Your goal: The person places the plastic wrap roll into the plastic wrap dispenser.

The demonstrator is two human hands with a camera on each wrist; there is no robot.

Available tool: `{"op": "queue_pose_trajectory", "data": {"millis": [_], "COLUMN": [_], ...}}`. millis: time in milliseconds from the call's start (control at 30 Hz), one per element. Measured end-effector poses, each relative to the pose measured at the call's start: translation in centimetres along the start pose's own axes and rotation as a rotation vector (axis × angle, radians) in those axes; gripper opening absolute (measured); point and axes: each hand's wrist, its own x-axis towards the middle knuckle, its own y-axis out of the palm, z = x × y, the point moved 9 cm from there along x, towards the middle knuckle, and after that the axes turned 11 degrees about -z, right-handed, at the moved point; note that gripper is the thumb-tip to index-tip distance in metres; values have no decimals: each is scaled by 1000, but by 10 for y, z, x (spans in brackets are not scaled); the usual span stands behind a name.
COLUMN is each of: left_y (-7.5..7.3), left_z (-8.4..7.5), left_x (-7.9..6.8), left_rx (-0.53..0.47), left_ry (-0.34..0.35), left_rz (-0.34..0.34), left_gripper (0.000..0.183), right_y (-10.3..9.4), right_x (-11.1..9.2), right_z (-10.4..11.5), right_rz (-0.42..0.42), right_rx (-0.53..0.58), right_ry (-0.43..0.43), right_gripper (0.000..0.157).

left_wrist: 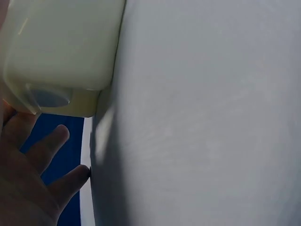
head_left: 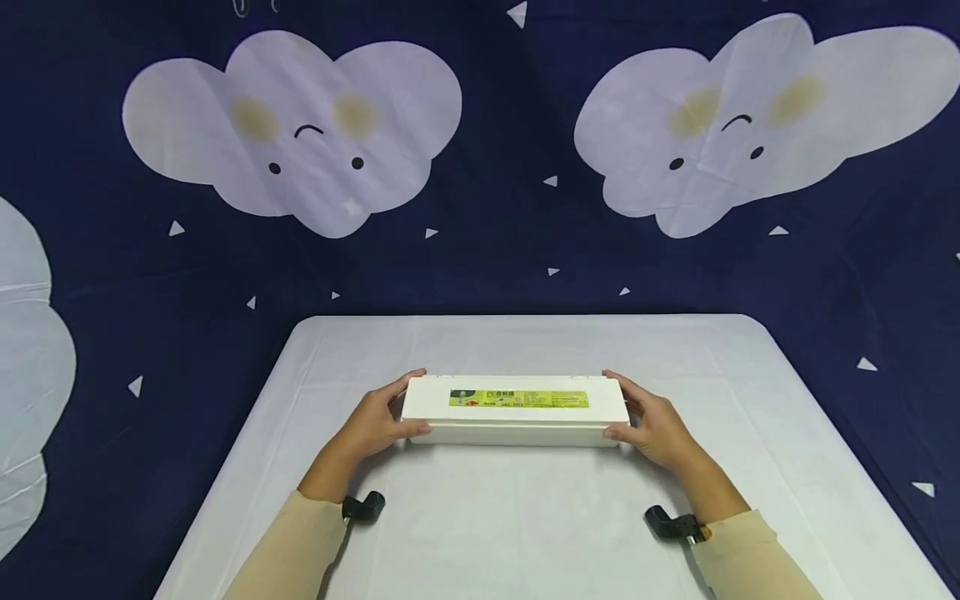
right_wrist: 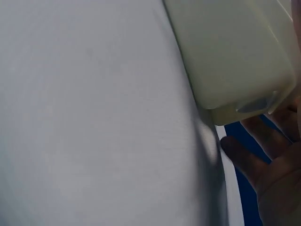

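A long white cling film box with a green and yellow label on its lid lies crosswise on the white table. My left hand holds its left end, thumb on the front side and fingers reaching behind. At the opposite end my right hand grips it the same way. In the left wrist view, the box's rounded end sits above spread lower fingers. The right wrist view has the other end of the box, with fingers beside it.
The white-covered table has rounded far corners. Behind it hangs a dark blue cloth printed with clouds and small triangles. A black wrist camera juts out below the left hand, another wrist camera below the right.
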Motion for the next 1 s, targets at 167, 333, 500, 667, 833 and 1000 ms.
{"op": "queue_pose_trajectory", "data": {"millis": [167,333,500,667,833,1000], "left_y": [-1,-1,-1,1,3,3], "left_z": [0,-3,-2,-2,2,0], "left_x": [-2,-2,-4,-5,-7,-8], "left_rx": [-9,-15,6,4,-19,-74], "left_ry": [-3,-7,-24,-18,-45,-36], "left_rz": [-20,-32,-28,-13,6,25], "left_gripper": [103,103,104,103,105,110], "right_y": [0,-2,-1,2,4,4], "right_x": [-1,-2,-2,-5,-8,-11], "right_z": [-1,-4,-5,-5,-7,-11], "right_rz": [-28,-42,-32,-27,-17,-22], "right_rx": [42,60,81,97,100,109], "right_ry": [9,51,59,66,103,162], "right_gripper": [97,98,97,91,74,71]}}
